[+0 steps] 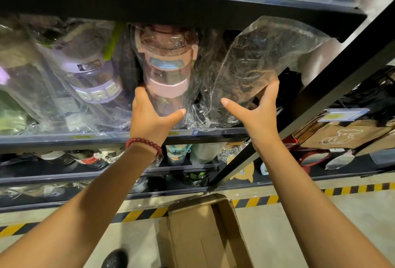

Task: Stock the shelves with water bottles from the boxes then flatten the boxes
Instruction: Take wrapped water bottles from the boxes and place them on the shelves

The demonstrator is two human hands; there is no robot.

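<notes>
Hands on shelf (119, 137), left hand (149, 116) gripping pink bottle (168, 71), right hand (256, 114) gripping dark bagged bottle (256, 58).

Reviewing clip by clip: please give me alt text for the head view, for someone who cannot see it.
Two bare hands set plastic-wrapped bottles on a dark store shelf: the left hand grips a pink bottle, the right hand a dark wrapped bottle. An open cardboard box sits on the floor below.

bottle wrap (252, 64): clear glossy crinkled plastic | shelf (171, 11): matt black metal | box (198, 233): brown matt cardboard
</notes>
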